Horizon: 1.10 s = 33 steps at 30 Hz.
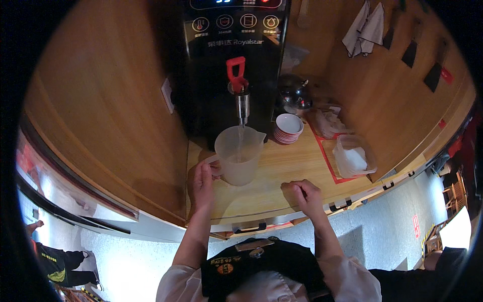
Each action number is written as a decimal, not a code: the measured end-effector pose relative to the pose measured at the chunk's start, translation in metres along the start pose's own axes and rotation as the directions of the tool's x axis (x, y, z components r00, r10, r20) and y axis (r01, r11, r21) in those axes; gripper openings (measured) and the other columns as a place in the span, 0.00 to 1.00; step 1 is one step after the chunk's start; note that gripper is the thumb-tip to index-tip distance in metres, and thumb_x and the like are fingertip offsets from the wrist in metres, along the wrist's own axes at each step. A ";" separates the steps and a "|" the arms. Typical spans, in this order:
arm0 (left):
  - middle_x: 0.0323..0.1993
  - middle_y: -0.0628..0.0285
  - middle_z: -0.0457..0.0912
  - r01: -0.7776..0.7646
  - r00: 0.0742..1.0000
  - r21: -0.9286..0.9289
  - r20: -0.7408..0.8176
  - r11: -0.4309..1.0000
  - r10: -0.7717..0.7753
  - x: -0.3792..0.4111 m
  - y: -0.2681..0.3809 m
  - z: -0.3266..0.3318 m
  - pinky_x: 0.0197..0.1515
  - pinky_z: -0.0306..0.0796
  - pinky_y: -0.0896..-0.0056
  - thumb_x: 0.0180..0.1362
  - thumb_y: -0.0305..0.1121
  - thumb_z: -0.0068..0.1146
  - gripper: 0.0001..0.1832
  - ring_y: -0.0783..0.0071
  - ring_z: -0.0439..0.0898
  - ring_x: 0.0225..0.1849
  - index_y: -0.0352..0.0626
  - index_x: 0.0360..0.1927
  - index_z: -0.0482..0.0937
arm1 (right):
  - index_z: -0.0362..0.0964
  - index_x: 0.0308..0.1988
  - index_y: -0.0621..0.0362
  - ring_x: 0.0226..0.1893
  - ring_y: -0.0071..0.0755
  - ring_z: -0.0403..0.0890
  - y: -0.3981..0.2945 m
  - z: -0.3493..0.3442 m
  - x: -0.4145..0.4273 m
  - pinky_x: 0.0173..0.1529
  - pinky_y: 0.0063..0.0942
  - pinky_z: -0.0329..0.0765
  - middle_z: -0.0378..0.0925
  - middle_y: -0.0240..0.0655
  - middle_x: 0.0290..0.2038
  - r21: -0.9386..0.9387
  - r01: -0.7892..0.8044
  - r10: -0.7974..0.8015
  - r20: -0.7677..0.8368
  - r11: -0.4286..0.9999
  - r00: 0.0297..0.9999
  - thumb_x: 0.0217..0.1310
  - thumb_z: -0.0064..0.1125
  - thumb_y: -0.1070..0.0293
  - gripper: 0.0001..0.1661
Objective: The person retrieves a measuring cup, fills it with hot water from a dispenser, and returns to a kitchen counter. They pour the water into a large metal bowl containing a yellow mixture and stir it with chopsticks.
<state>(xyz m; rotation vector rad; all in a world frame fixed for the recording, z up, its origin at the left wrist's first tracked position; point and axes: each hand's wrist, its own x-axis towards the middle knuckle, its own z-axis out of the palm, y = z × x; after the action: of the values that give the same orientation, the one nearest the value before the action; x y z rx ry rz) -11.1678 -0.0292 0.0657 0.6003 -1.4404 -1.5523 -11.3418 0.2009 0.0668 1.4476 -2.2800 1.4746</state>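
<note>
My left hand (pixel 205 184) grips the handle of a translucent plastic measuring jug (pixel 241 171) standing on the wooden counter. From the metal spout (pixel 242 107) of a black Royalstar water dispenser (pixel 211 87), a thin stream of water (pixel 240 141) runs into the jug. The red tap lever (pixel 236 71) sits above the spout. The jug's pouring lip points right, and its water level is hard to make out. My right hand (pixel 308 194) is curled into a loose fist at the counter's front, with nothing visible in it.
A stack of small red-and-white bowls (pixel 288 128) stands right of the jug. Behind it is a shiny metal pot (pixel 294 94). A clear plastic tub (pixel 354 158) with white contents sits farther right. Cloths (pixel 364 32) hang on the right wall. A person (pixel 64 262) is at far left.
</note>
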 end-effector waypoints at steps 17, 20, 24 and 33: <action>0.33 0.69 0.71 0.051 0.999 -0.123 0.024 0.991 -0.048 0.003 0.000 0.009 0.38 0.62 0.78 0.62 0.50 0.38 0.21 0.81 0.69 0.35 0.46 0.48 0.69 | 0.73 0.34 0.61 0.27 0.34 0.76 0.004 -0.005 0.001 0.32 0.24 0.72 0.76 0.38 0.28 0.020 -0.009 0.009 0.017 1.000 1.000 0.55 0.51 0.70 0.08; 0.33 0.69 0.71 0.062 0.998 -0.134 0.026 0.989 -0.059 0.002 -0.001 0.007 0.38 0.62 0.78 0.62 0.50 0.38 0.21 0.81 0.69 0.35 0.46 0.50 0.69 | 0.73 0.34 0.61 0.26 0.34 0.76 0.005 -0.005 0.001 0.31 0.24 0.71 0.76 0.38 0.28 0.025 0.010 -0.011 0.009 1.000 1.000 0.55 0.52 0.70 0.08; 0.33 0.69 0.71 0.044 0.999 -0.107 0.020 0.993 -0.042 0.002 0.003 0.007 0.38 0.61 0.79 0.62 0.49 0.38 0.21 0.80 0.68 0.35 0.46 0.50 0.68 | 0.73 0.34 0.61 0.26 0.34 0.76 0.002 -0.006 0.002 0.30 0.24 0.71 0.75 0.39 0.27 0.031 0.029 -0.029 -0.001 0.999 1.000 0.55 0.52 0.71 0.08; 0.28 0.70 0.68 0.049 0.997 -0.192 0.066 0.980 -0.037 0.006 -0.003 0.002 0.34 0.60 0.81 0.63 0.46 0.38 0.16 0.83 0.65 0.30 0.45 0.41 0.69 | 0.73 0.34 0.62 0.29 0.42 0.76 0.006 -0.004 0.001 0.34 0.29 0.72 0.75 0.42 0.29 0.002 0.004 -0.004 0.033 1.000 0.999 0.54 0.52 0.68 0.09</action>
<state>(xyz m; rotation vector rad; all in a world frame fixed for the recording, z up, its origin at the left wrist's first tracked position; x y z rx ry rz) -11.1736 -0.0336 0.0648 0.4736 -1.3100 -1.7353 -11.3487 0.2040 0.0654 1.4870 -2.2930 1.4629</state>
